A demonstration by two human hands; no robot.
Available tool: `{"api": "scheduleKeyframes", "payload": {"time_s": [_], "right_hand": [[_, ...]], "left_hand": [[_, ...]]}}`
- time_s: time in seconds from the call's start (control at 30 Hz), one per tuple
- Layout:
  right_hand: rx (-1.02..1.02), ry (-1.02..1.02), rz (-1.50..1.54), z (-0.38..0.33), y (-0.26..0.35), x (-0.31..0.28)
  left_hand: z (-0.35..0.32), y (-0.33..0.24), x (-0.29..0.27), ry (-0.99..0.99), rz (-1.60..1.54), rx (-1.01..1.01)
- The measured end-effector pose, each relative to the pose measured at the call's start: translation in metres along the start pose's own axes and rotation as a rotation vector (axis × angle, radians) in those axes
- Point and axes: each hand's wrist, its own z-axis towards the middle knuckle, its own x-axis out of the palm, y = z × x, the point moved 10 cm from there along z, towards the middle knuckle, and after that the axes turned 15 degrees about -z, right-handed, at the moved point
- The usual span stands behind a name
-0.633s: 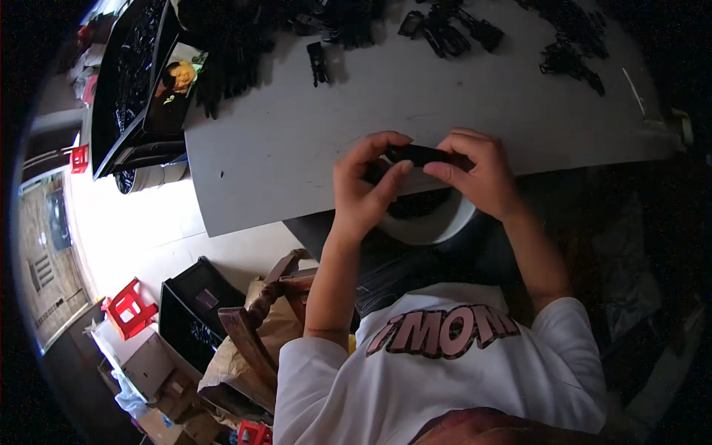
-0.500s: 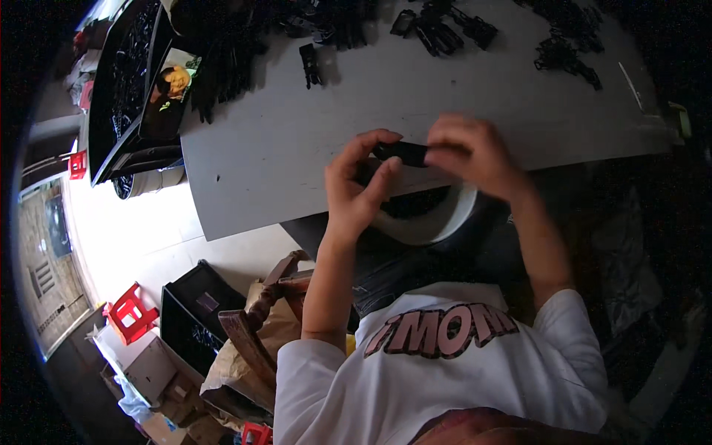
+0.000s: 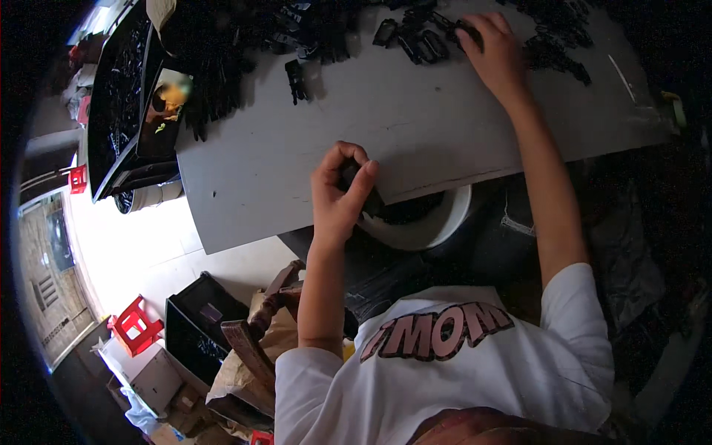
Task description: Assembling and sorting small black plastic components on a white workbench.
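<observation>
My left hand (image 3: 337, 194) is curled closed near the front edge of the grey table (image 3: 274, 170). A dark piece, seemingly a black plastic part (image 3: 374, 203), shows below its thumb; most of it is hidden by the hand. Farther off to the right, my right hand (image 3: 495, 59) reaches to a small group of black frame-like plastic parts (image 3: 424, 46). Its thumb and fingers close around one black plastic part (image 3: 467, 33) at that group's right end. Below the table's front edge, a white bucket (image 3: 443, 228) with dark contents stands by my legs.
Heaps of black parts (image 3: 311, 33) line the table's far side, with a single part (image 3: 296, 81) lying apart. At left are a phone-like screen (image 3: 169, 104) and a large black bin (image 3: 119, 111). A wooden chair (image 3: 256, 326), a black crate (image 3: 196, 315) and a red stool (image 3: 136, 326) stand lower left.
My right hand has left the black part held by my left hand and moved away to the parts on the table's far side. My left hand has shifted slightly left and nearer me.
</observation>
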Motion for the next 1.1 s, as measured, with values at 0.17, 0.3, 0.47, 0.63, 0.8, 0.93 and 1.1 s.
{"api": "scheduleKeyframes", "payload": {"time_s": [0.17,0.3,0.47,0.63,0.8,0.93,1.1], "right_hand": [[0.087,0.520,-0.195,0.037,0.014,0.037],[0.468,0.362,0.649,0.028,-0.033,0.059],[0.513,0.342,1.212,-0.005,-0.050,0.066],[0.534,0.553,1.248,-0.031,0.010,0.015],[0.205,0.818,0.910,-0.052,0.045,0.014],[-0.289,0.775,0.352,-0.044,0.097,-0.008],[-0.212,0.514,0.287,-0.014,0.089,-0.017]], "left_hand": [[0.000,0.001,0.001,0.040,0.090,-0.008],[0.000,0.013,-0.002,0.002,-0.037,-0.071],[0.001,0.015,0.000,0.022,-0.104,-0.073],[0.002,0.012,0.003,0.011,-0.054,-0.073],[0.005,0.014,0.006,0.039,0.049,-0.041],[0.005,0.014,0.007,0.042,0.088,-0.061],[0.010,-0.003,-0.010,0.032,0.330,0.025]]}}
